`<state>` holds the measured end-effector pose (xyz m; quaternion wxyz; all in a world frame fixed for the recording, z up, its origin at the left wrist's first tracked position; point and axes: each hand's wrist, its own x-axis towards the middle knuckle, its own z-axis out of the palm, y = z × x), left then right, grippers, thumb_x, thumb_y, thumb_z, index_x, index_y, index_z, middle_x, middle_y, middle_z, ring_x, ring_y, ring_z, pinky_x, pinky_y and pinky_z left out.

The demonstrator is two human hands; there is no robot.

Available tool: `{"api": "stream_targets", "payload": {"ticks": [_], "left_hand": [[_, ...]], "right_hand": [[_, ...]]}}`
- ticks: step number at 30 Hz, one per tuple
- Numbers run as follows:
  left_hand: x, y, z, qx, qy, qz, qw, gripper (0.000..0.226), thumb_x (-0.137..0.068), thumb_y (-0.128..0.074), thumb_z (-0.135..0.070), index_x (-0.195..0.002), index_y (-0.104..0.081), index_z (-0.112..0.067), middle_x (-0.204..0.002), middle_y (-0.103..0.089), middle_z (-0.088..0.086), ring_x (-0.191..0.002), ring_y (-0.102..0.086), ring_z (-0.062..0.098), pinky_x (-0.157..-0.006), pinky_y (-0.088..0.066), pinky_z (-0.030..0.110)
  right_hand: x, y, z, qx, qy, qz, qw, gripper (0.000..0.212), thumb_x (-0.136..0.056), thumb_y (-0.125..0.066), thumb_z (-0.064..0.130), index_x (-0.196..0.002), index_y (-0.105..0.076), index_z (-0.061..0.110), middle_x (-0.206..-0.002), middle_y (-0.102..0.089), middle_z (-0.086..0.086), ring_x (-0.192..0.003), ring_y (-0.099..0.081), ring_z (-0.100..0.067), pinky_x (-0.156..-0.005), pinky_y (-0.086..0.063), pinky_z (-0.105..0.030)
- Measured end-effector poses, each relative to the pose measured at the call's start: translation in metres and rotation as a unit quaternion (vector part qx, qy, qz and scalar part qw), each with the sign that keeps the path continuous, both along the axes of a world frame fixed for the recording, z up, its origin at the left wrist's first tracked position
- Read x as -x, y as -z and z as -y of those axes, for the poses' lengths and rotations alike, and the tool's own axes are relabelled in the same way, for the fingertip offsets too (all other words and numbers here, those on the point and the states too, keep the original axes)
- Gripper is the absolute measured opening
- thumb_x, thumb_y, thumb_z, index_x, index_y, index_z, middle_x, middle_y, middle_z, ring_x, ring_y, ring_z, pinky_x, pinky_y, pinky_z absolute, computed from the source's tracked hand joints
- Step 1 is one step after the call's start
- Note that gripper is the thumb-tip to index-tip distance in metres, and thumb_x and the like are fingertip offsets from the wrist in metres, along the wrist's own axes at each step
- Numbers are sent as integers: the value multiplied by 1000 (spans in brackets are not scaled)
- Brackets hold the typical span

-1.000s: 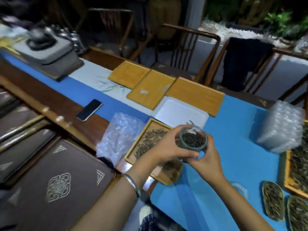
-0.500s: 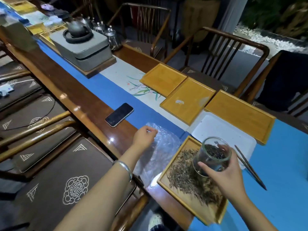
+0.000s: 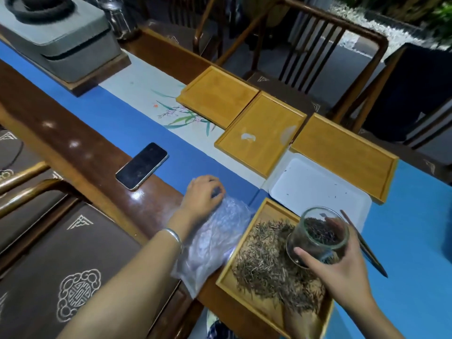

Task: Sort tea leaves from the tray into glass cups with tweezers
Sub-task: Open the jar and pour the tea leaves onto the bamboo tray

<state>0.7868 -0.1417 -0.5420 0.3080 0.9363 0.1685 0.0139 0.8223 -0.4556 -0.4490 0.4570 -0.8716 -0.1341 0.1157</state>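
A wooden tray [image 3: 226, 277] of loose tea leaves [image 3: 266, 267] lies near the table's front edge. Above it my right hand [image 3: 342, 272] grips a glass cup [image 3: 318, 236] that holds dark tea leaves, tilted a little. Dark tweezers [image 3: 364, 243] lie on the table just right of the cup, untouched. My left hand [image 3: 203, 196] pinches the far edge of a clear plastic bag [image 3: 215, 243] lying left of the tray.
A white tray [image 3: 318, 187] sits behind the tea tray, and three empty wooden trays [image 3: 259, 133] lie beyond it. A phone [image 3: 141, 165] rests to the left. A grey tea set box [image 3: 66, 42] stands far left. Chairs surround the table.
My left hand let go of the cup and moved left onto the plastic bag. The right hand alone now holds the cup over the tea tray. The view swung left.
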Motion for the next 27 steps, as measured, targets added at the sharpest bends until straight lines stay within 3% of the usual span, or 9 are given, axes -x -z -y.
{"api": "stream_targets", "payload": {"ticks": [5, 9, 11, 14, 18, 21, 24, 27], "left_hand": [[18, -21, 3, 72, -48, 60, 994, 7, -88, -68, -16, -91, -73, -20, -123, -59, 4, -126, -47, 22, -107, -32, 40], [45, -57, 18, 127, -74, 116, 982, 11, -82, -72, -4, -82, -74, -15, -121, -57, -2, -124, -44, 9, -103, -25, 30], [59, -75, 26, 154, -71, 123, 978, 15, -80, -71, 0, -76, -72, -15, -118, -56, -10, -122, -45, 3, -104, -28, 32], [76, -99, 41, 206, -75, 125, 968, 15, -77, -65, -8, -68, -68, -21, -123, -58, -4, -123, -49, 6, -104, -32, 24], [86, -120, 60, 261, -88, 152, 949, 21, -72, -54, -7, -66, -63, -24, -118, -61, -4, -119, -52, 0, -98, -34, 8], [85, -124, 72, 304, -73, 161, 936, 25, -70, -50, 0, -65, -61, -22, -105, -68, -1, -117, -56, 0, -100, -37, 12], [81, -128, 77, 332, -54, 153, 929, 24, -69, -49, 1, -63, -59, -19, -75, -67, -7, -96, -64, 4, -90, -45, 19], [76, -136, 79, 337, -19, 144, 930, 16, -68, -49, -7, -63, -58, -20, -66, -60, -9, -69, -55, 1, -71, -41, 12]], "right_hand": [[-4, -2, -9, -1, -16, 6, 1000, 81, -49, -80, 61, -115, -34, 65, -110, -44, 51, -102, -42, 30, -81, -34, -10], [-8, -10, -16, -15, -52, 12, 998, 80, -52, -83, 58, -120, -41, 51, -115, -51, 40, -107, -47, 20, -81, -38, -10], [-10, -19, -22, -25, -77, 26, 996, 78, -55, -83, 57, -121, -42, 48, -117, -52, 37, -108, -48, 17, -77, -42, -6], [-14, -37, -31, -46, -126, 26, 991, 76, -58, -83, 52, -121, -41, 50, -118, -53, 35, -110, -49, 15, -81, -37, 2], [-15, -55, -43, -50, -216, 12, 975, 79, -61, -85, 44, -126, -41, 48, -120, -53, 31, -112, -51, 11, -84, -38, 0], [-9, -62, -48, -49, -251, 1, 967, 81, -61, -86, 42, -128, -40, 46, -120, -53, 29, -112, -52, 10, -83, -40, -1], [-3, -68, -44, -40, -281, -18, 959, 83, -60, -85, 43, -130, -40, 42, -121, -55, 24, -114, -54, 3, -87, -44, -9], [2, -76, -36, -28, -334, -27, 942, 85, -59, -86, 35, -131, -40, 40, -122, -55, 20, -115, -54, -1, -91, -47, -16]]}}
